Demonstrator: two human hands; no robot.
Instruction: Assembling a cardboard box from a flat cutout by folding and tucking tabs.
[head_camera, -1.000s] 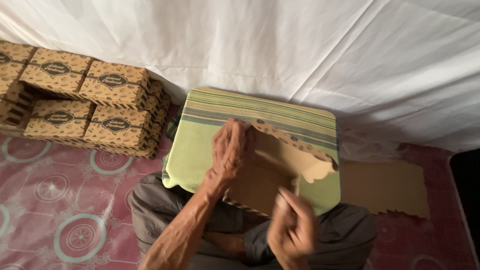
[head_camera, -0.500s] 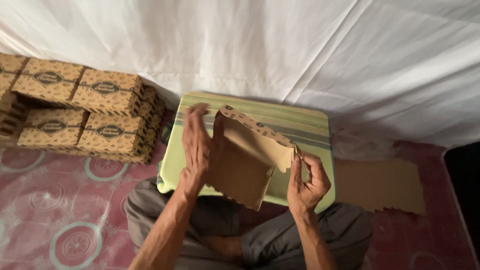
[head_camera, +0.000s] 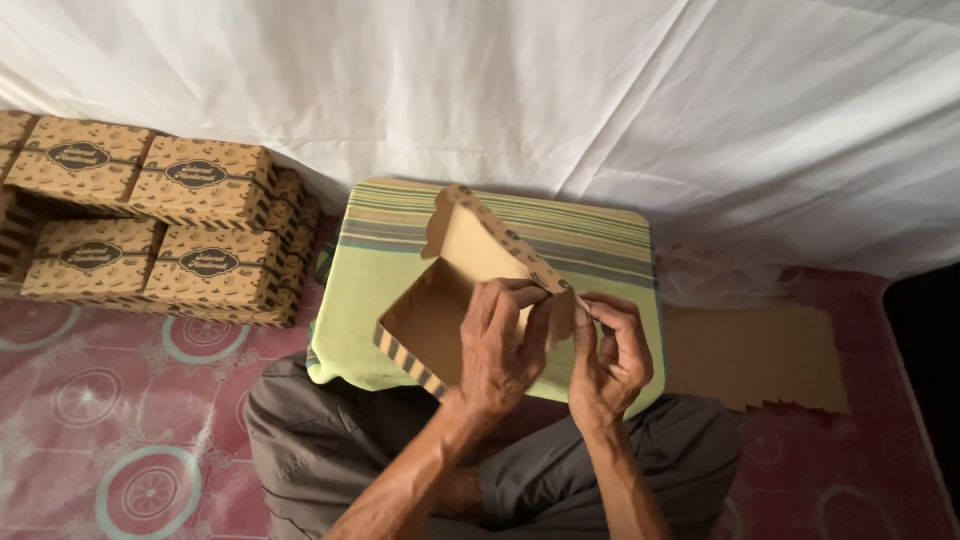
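Where half a second ago the cardboard stood as a loose, half-raised sheet between my hands, it now has a box shape: the cardboard box (head_camera: 450, 300) sits open on the striped green cushion (head_camera: 600, 245) across my lap, its plain brown inside showing, a striped edge along the near wall and the patterned lid flap standing up behind. My left hand (head_camera: 500, 350), which was flat against the sheet's left side, has moved onto the right near corner; its fingers curl over the wall there, gripping it. My right hand (head_camera: 610, 355) has come up from the lower edge to the same corner, thumb and fingers pinching the small side tab against the box. The two hands almost touch.

Around: a stack of finished patterned boxes (head_camera: 150, 225) to the left on the pink floral mat (head_camera: 90, 400), well apart from the cushion. A flat cardboard blank (head_camera: 760, 355) lies on the mat to the right, just beside the cushion. White cloth (head_camera: 600, 90) hangs behind. My hands cover the corner, so the tab's fit cannot be seen.
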